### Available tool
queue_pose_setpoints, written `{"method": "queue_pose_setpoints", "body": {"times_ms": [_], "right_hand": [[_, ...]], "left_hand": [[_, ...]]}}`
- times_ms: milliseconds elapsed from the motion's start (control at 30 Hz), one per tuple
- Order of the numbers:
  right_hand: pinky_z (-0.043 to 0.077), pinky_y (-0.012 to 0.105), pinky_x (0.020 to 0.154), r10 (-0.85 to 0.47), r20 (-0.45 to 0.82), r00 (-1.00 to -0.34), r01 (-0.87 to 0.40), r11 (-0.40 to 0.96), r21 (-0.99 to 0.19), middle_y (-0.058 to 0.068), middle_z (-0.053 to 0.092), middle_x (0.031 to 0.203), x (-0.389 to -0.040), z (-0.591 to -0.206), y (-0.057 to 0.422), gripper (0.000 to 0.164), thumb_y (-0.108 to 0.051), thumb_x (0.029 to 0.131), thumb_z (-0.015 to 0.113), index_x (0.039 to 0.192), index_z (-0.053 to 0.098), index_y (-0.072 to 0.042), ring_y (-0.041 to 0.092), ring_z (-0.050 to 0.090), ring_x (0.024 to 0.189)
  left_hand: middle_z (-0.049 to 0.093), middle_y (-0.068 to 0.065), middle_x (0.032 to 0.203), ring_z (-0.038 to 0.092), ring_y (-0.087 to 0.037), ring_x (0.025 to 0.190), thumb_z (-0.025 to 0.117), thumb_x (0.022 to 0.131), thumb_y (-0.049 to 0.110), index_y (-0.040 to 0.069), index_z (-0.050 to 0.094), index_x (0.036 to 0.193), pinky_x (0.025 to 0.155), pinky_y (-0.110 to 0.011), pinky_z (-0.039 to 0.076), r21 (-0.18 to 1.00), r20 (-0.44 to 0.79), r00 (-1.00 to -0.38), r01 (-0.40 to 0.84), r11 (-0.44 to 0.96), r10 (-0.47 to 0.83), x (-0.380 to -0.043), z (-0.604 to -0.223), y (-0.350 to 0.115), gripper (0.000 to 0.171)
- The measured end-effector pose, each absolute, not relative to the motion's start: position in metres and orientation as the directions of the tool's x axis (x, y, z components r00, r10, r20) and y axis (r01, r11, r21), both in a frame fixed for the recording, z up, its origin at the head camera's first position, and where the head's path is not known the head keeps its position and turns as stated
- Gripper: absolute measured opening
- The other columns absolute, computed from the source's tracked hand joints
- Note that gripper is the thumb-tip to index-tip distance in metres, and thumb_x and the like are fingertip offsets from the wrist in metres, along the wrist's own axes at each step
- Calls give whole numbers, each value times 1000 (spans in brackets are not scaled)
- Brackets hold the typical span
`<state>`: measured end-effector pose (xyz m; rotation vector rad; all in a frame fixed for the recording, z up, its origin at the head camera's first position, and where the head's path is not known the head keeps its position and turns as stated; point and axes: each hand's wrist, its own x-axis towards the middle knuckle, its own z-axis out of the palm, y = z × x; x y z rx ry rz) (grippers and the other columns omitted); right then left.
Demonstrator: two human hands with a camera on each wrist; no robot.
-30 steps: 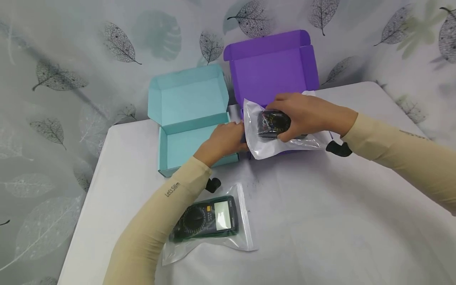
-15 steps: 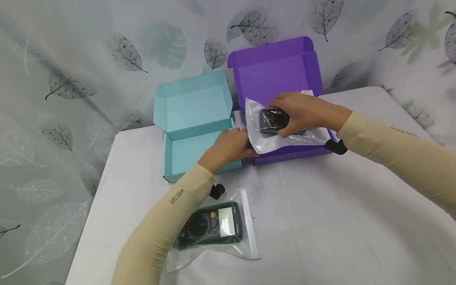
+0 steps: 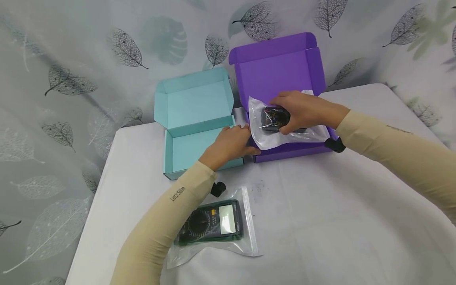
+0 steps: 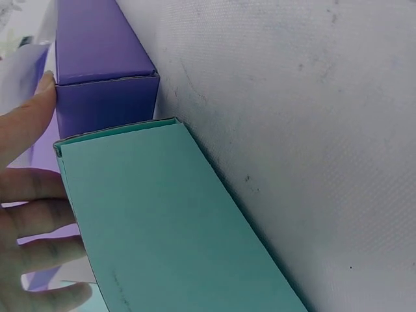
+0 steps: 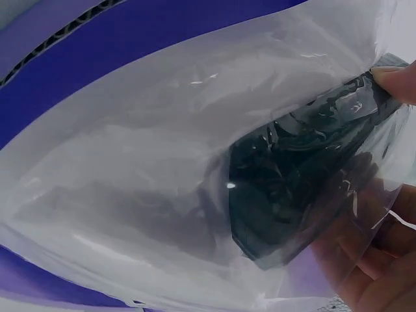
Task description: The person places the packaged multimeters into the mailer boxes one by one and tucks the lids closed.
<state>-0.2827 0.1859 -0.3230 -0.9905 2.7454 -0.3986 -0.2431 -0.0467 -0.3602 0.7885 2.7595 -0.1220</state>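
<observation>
My right hand grips a dark multimeter inside a clear plastic bag, over the open purple box. Up close in the right wrist view, thumb and fingers pinch the dark body through the plastic. My left hand lies between the two boxes, its thumb at the purple box's near left corner. In the left wrist view its fingers are spread, behind the corner of the teal box. The bag and hand hide most of the purple box's inside.
The teal box stands open at the left, lid raised. Nearer the front lies another multimeter in a zip bag, partly covered by my left sleeve. A leaf-patterned curtain hangs behind the white-covered table.
The bagged multimeter has moved back a little over the purple box, so that the box's front wall now shows. My left hand has shifted slightly right, its thumb reaching the purple box's corner.
</observation>
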Motion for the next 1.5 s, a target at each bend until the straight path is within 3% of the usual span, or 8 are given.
{"method": "queue_pose_setpoints", "body": {"times_ms": [133,467,833,1033,1300,1500], "right_hand": [[53,54,94,-650,-93,-754,-593,735,-328,23,57,133,-286,-331,188,79,-20,79,86,144,52,7,39,57,114],[52,55,95,-628,-131,-767,-558,754,-346,24,56,135,-290,-349,190,78,-18,79,86,145,51,8,39,56,116],[47,58,102,-625,-158,-764,-554,762,-337,29,53,140,-296,-369,188,78,-17,78,87,142,52,11,43,55,124],[45,60,104,-623,-182,-760,-553,769,-321,32,52,142,-297,-376,184,78,-18,80,88,143,52,11,45,54,127],[49,56,100,-645,-157,-748,-580,750,-318,24,61,127,-298,-386,183,73,-17,79,89,138,56,11,37,61,113],[48,56,102,-636,-160,-755,-567,756,-326,25,60,130,-297,-386,184,75,-18,79,89,138,55,11,38,61,115]], "left_hand": [[46,-10,159,52,-26,137,64,94,65,6,44,158,113,-52,38,-16,-287,-817,526,850,500,-243,-361,-46,90],[37,-11,164,43,-27,145,62,96,64,12,45,159,116,-53,34,-13,-301,-810,531,847,503,-243,-360,-46,84],[49,-11,157,53,-27,136,62,95,66,11,50,155,113,-52,38,-21,-282,-809,542,840,515,-242,-361,-47,82],[46,-12,159,50,-27,139,62,95,66,10,49,156,114,-52,37,-9,-284,-810,537,844,513,-241,-362,-48,83],[50,-11,155,52,-27,137,63,95,65,8,48,156,114,-52,36,0,-279,-813,532,847,511,-240,-364,-47,85],[52,-11,153,53,-27,134,63,95,65,9,49,154,113,-53,37,-2,-270,-817,530,848,510,-239,-362,-47,83]]}}
